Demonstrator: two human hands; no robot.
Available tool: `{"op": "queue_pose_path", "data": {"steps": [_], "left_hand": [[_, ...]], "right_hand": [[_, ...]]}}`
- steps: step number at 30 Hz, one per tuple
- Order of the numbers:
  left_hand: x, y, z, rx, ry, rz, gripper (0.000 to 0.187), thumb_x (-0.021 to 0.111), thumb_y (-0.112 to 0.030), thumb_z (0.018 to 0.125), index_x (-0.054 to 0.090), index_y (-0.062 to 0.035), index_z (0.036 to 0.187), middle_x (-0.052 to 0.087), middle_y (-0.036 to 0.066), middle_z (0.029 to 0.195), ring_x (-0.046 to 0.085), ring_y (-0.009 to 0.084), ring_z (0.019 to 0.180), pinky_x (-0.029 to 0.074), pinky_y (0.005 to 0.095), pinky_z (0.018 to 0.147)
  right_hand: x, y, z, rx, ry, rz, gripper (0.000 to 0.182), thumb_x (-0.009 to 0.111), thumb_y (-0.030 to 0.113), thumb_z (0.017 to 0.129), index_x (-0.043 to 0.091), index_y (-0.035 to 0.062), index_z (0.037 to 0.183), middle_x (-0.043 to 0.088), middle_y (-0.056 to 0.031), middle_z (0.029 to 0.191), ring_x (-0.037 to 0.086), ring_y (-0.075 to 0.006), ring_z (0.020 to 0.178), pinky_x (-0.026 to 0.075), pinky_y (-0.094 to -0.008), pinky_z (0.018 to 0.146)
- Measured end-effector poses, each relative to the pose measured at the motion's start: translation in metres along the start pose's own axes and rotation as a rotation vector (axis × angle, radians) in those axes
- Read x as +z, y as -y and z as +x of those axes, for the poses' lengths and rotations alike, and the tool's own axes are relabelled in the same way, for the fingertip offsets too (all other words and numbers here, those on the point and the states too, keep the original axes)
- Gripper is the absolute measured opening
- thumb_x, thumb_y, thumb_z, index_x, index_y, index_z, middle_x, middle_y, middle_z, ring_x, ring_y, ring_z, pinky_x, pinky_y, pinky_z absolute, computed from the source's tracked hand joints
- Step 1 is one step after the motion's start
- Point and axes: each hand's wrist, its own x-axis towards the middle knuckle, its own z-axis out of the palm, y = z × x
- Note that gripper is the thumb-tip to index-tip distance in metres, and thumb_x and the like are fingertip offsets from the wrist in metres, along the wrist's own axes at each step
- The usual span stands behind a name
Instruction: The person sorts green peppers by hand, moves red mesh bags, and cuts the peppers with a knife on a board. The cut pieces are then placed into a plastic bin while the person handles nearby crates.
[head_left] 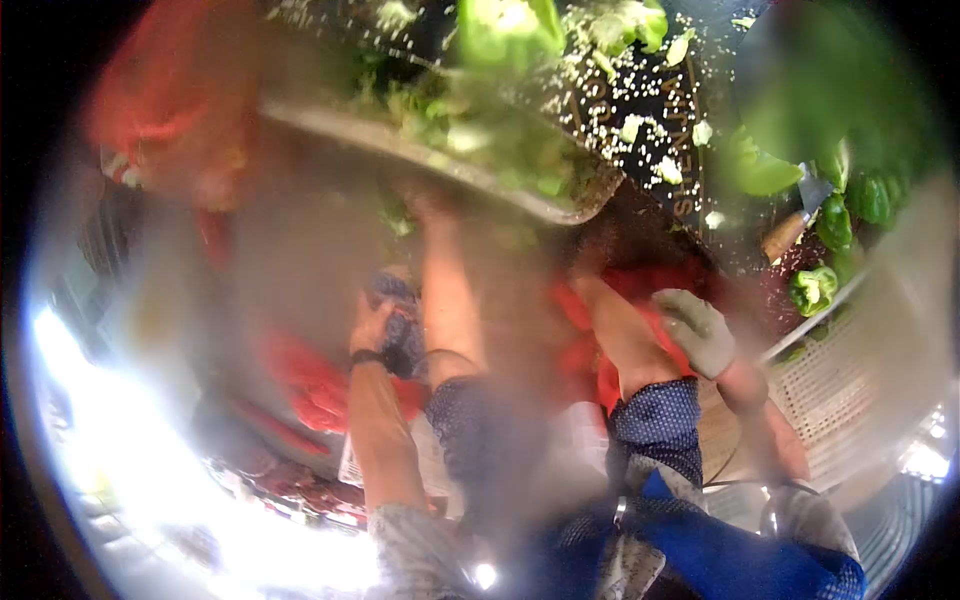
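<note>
From where I stand, the person sits with bare knees apart, and the left hand (372, 326), left of centre in the frame, has its fingers closed around a bunched blue cloth (402, 328), just beside the left knee; it looks gathered up so that one palm can hold it. The right hand (700, 332), right of centre in a pale glove, is loosely spread beside the other knee, and I see nothing in it; the glove is probably there to protect the skin. Across the top, a pale-rimmed tray (350, 130) borders blurred green pieces, perhaps to keep them together. A knife (787, 238) lies at upper right near a cut green pepper (813, 290), its wooden handle pointing down and left, seemingly left within reach. A white basket (838, 385) is at lower right, close by the peppers. White seeds are scattered over a dark mat (655, 105) printed with gold capitals running sideways; I make out an S, but not the whole word. I can read no brand.
</note>
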Motion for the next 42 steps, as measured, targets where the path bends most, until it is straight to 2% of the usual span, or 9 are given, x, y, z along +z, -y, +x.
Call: {"op": "queue_pose_path", "data": {"steps": [5, 12, 20, 23, 28, 30, 32, 40, 42], "left_hand": [[-0.039, -0.086, -0.05, -0.259, 0.245, 0.095, 0.074, 0.064, -0.038, 0.081, 0.033, -0.0008, 0.138, 0.052, 0.016, 0.125, 0.052, 0.0295, 0.112, 0.048, 0.0392, 0.085], [-0.088, -0.117, 0.0, -0.105, 0.243, 0.219, 0.061, 0.06, -0.034, 0.085, 0.04, -0.0013, 0.133, 0.055, 0.014, 0.118, 0.053, 0.0265, 0.106, 0.049, 0.0376, 0.081], [-0.131, -0.234, -0.003, 0.135, 0.072, 0.033, 0.047, 0.055, -0.029, 0.089, 0.048, -0.0018, 0.127, 0.057, 0.012, 0.11, 0.055, 0.023, 0.098, 0.05, 0.0358, 0.076], [-0.151, -0.305, -0.051, 0.389, -0.073, 0.038, 0.043, 0.054, -0.028, 0.091, 0.05, -0.002, 0.125, 0.058, 0.011, 0.107, 0.055, 0.0217, 0.096, 0.05, 0.0351, 0.074], [-0.112, -0.383, -0.159, 1.231, -0.289, 0.352, 0.031, 0.053, -0.017, 0.09, 0.055, 0.0028, 0.114, 0.06, 0.01, 0.096, 0.058, 0.0208, 0.079, 0.049, 0.0309, 0.072], [-0.086, -0.406, -0.181, 1.476, -0.27, 0.495, 0.026, 0.056, -0.011, 0.086, 0.057, 0.0043, 0.108, 0.059, 0.011, 0.09, 0.058, 0.0241, 0.076, 0.049, 0.0319, 0.07], [-0.065, -0.429, -0.186, 1.666, -0.079, 0.815, 0.021, 0.06, -0.006, 0.081, 0.059, 0.0043, 0.099, 0.059, 0.014, 0.084, 0.058, 0.0278, 0.076, 0.048, 0.0337, 0.069], [-0.048, -0.413, -0.159, 1.89, -0.049, 0.898, 0.021, 0.072, -0.001, 0.065, 0.064, -0.0036, 0.084, 0.06, 0.011, 0.074, 0.059, 0.0306, 0.067, 0.047, 0.0383, 0.06], [-0.047, -0.414, -0.154, 2.003, -0.117, 0.975, 0.013, 0.063, -0.006, 0.079, 0.062, 0.0007, 0.09, 0.062, 0.014, 0.08, 0.061, 0.0287, 0.072, 0.047, 0.0352, 0.066]], "right_hand": [[0.007, 0.036, 0.05, -0.037, -0.041, 0.012, 0.033, 0.055, 0.014, 0.082, 0.058, 0.0028, 0.113, 0.061, -0.0187, 0.109, 0.06, -0.0336, 0.103, 0.048, -0.0363, 0.088], [0.076, 0.052, 0.103, -0.131, -0.12, 0.139, 0.032, 0.057, 0.008, 0.081, 0.059, 0.0025, 0.113, 0.062, -0.0158, 0.106, 0.062, -0.0252, 0.095, 0.05, -0.0317, 0.081], [0.105, 0.059, 0.168, -0.502, -0.084, -0.306, 0.031, 0.055, 0.024, 0.085, 0.059, 0.0073, 0.111, 0.064, -0.0105, 0.1, 0.062, -0.0277, 0.089, 0.051, -0.039, 0.078], [0.106, 0.042, 0.182, -0.684, -0.15, -0.382, 0.03, 0.053, 0.026, 0.084, 0.058, 0.0079, 0.108, 0.063, -0.0102, 0.097, 0.062, -0.0281, 0.085, 0.051, -0.0394, 0.074], [0.089, 0.047, 0.181, -0.693, -0.003, -0.332, 0.026, 0.054, 0.025, 0.084, 0.058, 0.0101, 0.105, 0.062, -0.0098, 0.096, 0.062, -0.026, 0.085, 0.05, -0.0381, 0.071], [0.083, 0.051, 0.184, -0.651, 0.125, -0.456, 0.027, 0.057, 0.023, 0.085, 0.061, 0.0113, 0.109, 0.063, -0.0086, 0.095, 0.062, -0.0217, 0.084, 0.051, -0.0324, 0.072], [0.079, 0.058, 0.184, -0.526, 0.241, -0.549, 0.026, 0.055, 0.026, 0.083, 0.058, 0.0118, 0.104, 0.063, -0.0109, 0.088, 0.063, -0.0276, 0.081, 0.05, -0.0389, 0.07], [0.103, 0.042, 0.179, -0.642, -0.018, -0.433, 0.027, 0.054, 0.029, 0.081, 0.06, 0.0096, 0.098, 0.064, -0.0136, 0.084, 0.063, -0.0331, 0.073, 0.05, -0.0439, 0.061], [0.099, 0.051, 0.173, -0.65, -0.056, -0.5, 0.029, 0.054, 0.029, 0.08, 0.062, 0.0076, 0.097, 0.064, -0.015, 0.083, 0.063, -0.0337, 0.073, 0.05, -0.0446, 0.061]]}}
